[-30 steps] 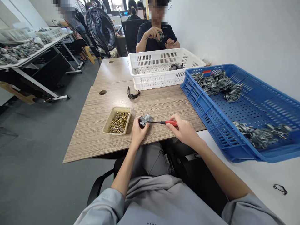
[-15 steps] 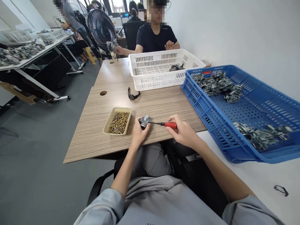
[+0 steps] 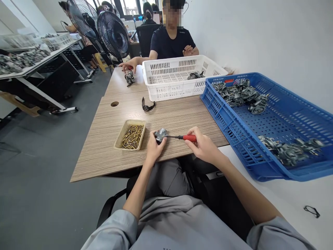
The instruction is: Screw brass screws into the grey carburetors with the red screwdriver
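Note:
My left hand point(image 3: 155, 146) is closed around a small grey metal carburetor point(image 3: 161, 133), held just above the table near its front edge. In my right hand point(image 3: 203, 144) is the red handle of a screwdriver point(image 3: 189, 138). Its thin dark shaft points left, and the tip meets the carburetor's right side beside my left thumb; the exact contact point is too small to make out. Left of my left hand stands a cream plastic tub point(image 3: 142, 137) filled with small brass-coloured threaded parts point(image 3: 132, 136).
A black wristwatch point(image 3: 148, 107) lies on the wooden table point(image 3: 104, 139). Behind it stands a white crate point(image 3: 171, 88); a blue crate point(image 3: 229, 118) with carburetors point(image 3: 241, 92) is at right. Across the table, a co-worker's hand point(image 3: 131, 65) is at another carburetor point(image 3: 129, 78).
The co-worker has lowered a carburetor from the air onto the far left of the table. My hands, the screwdriver and my carburetor have hardly moved.

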Demonstrator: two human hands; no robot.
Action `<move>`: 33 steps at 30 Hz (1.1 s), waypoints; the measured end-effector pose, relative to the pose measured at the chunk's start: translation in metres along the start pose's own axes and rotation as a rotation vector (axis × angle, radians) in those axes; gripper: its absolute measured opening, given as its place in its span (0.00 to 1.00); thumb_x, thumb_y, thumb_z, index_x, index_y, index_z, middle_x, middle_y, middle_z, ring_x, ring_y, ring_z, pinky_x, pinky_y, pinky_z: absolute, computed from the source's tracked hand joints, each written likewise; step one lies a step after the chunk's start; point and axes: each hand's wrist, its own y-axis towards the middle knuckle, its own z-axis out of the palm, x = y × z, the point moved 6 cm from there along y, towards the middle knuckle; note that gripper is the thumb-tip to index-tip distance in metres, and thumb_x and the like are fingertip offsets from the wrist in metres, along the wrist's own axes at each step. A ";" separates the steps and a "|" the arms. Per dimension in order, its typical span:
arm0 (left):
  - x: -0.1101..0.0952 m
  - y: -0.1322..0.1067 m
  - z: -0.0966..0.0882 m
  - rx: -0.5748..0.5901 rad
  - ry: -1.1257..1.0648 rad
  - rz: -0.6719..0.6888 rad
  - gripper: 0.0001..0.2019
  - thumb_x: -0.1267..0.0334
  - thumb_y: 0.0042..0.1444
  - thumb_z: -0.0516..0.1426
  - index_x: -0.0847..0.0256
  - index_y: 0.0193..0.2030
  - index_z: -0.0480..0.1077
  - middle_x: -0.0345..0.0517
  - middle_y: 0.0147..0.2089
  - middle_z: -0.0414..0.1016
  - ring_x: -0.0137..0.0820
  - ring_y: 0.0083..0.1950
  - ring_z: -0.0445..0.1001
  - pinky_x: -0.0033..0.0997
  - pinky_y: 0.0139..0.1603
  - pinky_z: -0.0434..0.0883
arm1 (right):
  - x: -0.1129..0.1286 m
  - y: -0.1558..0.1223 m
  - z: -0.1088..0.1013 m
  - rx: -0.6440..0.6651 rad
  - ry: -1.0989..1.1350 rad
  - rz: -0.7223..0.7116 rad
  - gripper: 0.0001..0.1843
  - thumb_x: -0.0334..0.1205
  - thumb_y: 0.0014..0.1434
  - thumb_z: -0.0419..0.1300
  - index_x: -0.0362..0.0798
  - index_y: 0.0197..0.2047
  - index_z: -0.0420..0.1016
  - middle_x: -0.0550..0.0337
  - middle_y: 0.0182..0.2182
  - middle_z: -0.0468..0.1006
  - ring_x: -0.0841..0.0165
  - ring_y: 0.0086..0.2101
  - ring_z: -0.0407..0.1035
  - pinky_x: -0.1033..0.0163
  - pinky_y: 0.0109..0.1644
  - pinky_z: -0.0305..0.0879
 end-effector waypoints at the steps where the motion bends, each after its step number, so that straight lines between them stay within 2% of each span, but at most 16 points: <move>1: 0.000 0.000 0.000 0.002 -0.001 0.000 0.23 0.50 0.67 0.65 0.54 0.61 0.65 0.56 0.64 0.82 0.46 0.60 0.83 0.47 0.61 0.77 | -0.002 0.000 -0.001 -0.018 -0.036 0.017 0.12 0.50 0.77 0.58 0.54 0.56 0.66 0.55 0.40 0.86 0.56 0.34 0.79 0.58 0.40 0.64; 4: -0.001 0.000 0.000 0.010 -0.005 -0.002 0.23 0.50 0.67 0.65 0.54 0.62 0.65 0.56 0.64 0.81 0.47 0.60 0.83 0.48 0.62 0.77 | -0.005 0.001 -0.004 -0.049 -0.124 0.071 0.12 0.52 0.78 0.57 0.54 0.52 0.67 0.55 0.37 0.85 0.53 0.35 0.81 0.58 0.40 0.62; 6: -0.001 -0.001 0.000 0.014 -0.009 -0.009 0.23 0.50 0.67 0.65 0.54 0.62 0.65 0.56 0.64 0.82 0.47 0.60 0.83 0.48 0.62 0.76 | -0.003 0.001 -0.003 -0.028 -0.100 0.055 0.12 0.52 0.77 0.57 0.54 0.53 0.66 0.56 0.36 0.85 0.54 0.35 0.80 0.59 0.39 0.62; 9: -0.001 -0.001 0.000 0.020 -0.011 -0.020 0.23 0.50 0.67 0.65 0.54 0.62 0.65 0.56 0.64 0.82 0.47 0.60 0.83 0.48 0.61 0.76 | 0.001 0.000 -0.001 0.025 -0.010 -0.012 0.13 0.49 0.76 0.58 0.54 0.58 0.64 0.56 0.41 0.86 0.56 0.35 0.80 0.60 0.39 0.64; 11: 0.000 -0.001 0.000 0.022 -0.005 -0.023 0.24 0.50 0.67 0.65 0.54 0.62 0.65 0.56 0.63 0.82 0.47 0.59 0.83 0.48 0.61 0.77 | 0.002 -0.001 -0.001 0.013 -0.025 -0.017 0.12 0.47 0.77 0.57 0.54 0.58 0.64 0.54 0.44 0.86 0.55 0.37 0.81 0.59 0.41 0.65; 16: 0.000 -0.001 0.000 0.012 -0.002 -0.012 0.23 0.51 0.67 0.66 0.53 0.62 0.65 0.55 0.63 0.82 0.46 0.61 0.83 0.46 0.61 0.77 | -0.004 0.001 -0.001 -0.032 -0.253 0.110 0.13 0.53 0.79 0.56 0.52 0.53 0.68 0.53 0.35 0.85 0.50 0.36 0.82 0.59 0.38 0.60; 18: -0.001 -0.001 0.000 0.015 -0.001 -0.010 0.23 0.51 0.67 0.65 0.53 0.62 0.65 0.55 0.63 0.82 0.46 0.60 0.83 0.46 0.61 0.77 | -0.001 0.000 -0.002 -0.024 -0.221 0.089 0.13 0.52 0.79 0.56 0.52 0.55 0.67 0.53 0.36 0.86 0.51 0.36 0.82 0.59 0.38 0.61; 21: -0.002 -0.001 -0.001 0.010 0.006 -0.005 0.23 0.50 0.67 0.65 0.53 0.62 0.65 0.55 0.63 0.82 0.46 0.60 0.83 0.46 0.61 0.77 | 0.005 -0.002 -0.001 0.026 -0.035 -0.018 0.15 0.48 0.78 0.56 0.54 0.62 0.63 0.53 0.44 0.87 0.55 0.38 0.82 0.60 0.40 0.64; 23: -0.001 -0.001 -0.001 0.006 0.008 -0.003 0.23 0.50 0.67 0.65 0.53 0.62 0.65 0.55 0.64 0.81 0.47 0.61 0.83 0.47 0.61 0.77 | 0.006 -0.003 -0.001 0.046 0.020 -0.051 0.14 0.45 0.77 0.56 0.54 0.62 0.62 0.53 0.47 0.87 0.56 0.38 0.82 0.60 0.41 0.65; 26: 0.000 -0.001 0.000 0.005 0.005 -0.005 0.22 0.50 0.67 0.65 0.53 0.62 0.65 0.55 0.64 0.81 0.47 0.62 0.83 0.47 0.62 0.77 | 0.002 -0.001 -0.002 0.009 -0.084 0.009 0.11 0.47 0.78 0.55 0.53 0.58 0.65 0.52 0.42 0.86 0.53 0.38 0.82 0.59 0.41 0.64; 29: 0.000 -0.001 0.000 0.004 0.002 -0.007 0.22 0.49 0.67 0.65 0.53 0.61 0.65 0.55 0.64 0.81 0.47 0.62 0.83 0.48 0.62 0.77 | -0.003 0.000 -0.003 -0.012 -0.212 0.100 0.13 0.52 0.80 0.54 0.52 0.55 0.67 0.52 0.35 0.85 0.51 0.36 0.82 0.58 0.39 0.61; 33: 0.000 -0.001 0.000 0.007 0.009 -0.006 0.23 0.50 0.67 0.65 0.53 0.62 0.65 0.56 0.64 0.81 0.48 0.61 0.83 0.49 0.62 0.77 | 0.003 -0.001 -0.002 0.037 -0.054 0.018 0.14 0.49 0.78 0.56 0.53 0.61 0.64 0.53 0.41 0.86 0.53 0.39 0.82 0.59 0.41 0.65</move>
